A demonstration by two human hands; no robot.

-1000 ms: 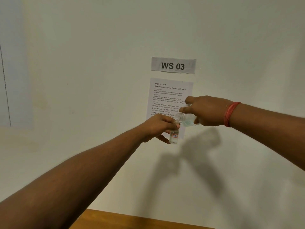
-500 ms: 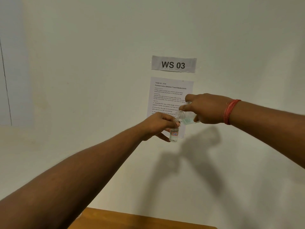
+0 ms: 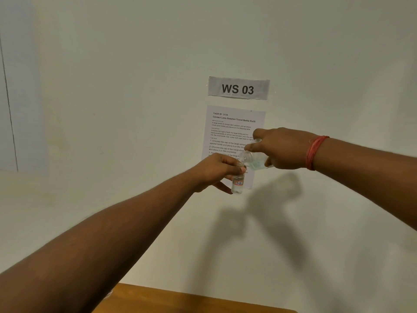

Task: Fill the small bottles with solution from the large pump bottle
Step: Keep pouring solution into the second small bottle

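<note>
From my head camera, my left hand pinches a small clear plastic bottle with a red-edged label upright in the air before the white wall. My right hand grips a larger clear bottle of pale solution, tilted, its mouth just above the small one's neck.

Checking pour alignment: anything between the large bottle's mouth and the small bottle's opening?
Head view: nothing between large bottle and small bottle; left hand fingers hide the opening.

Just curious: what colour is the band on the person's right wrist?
Red, seen in the head view: the band circles the wrist behind the right hand.
</note>
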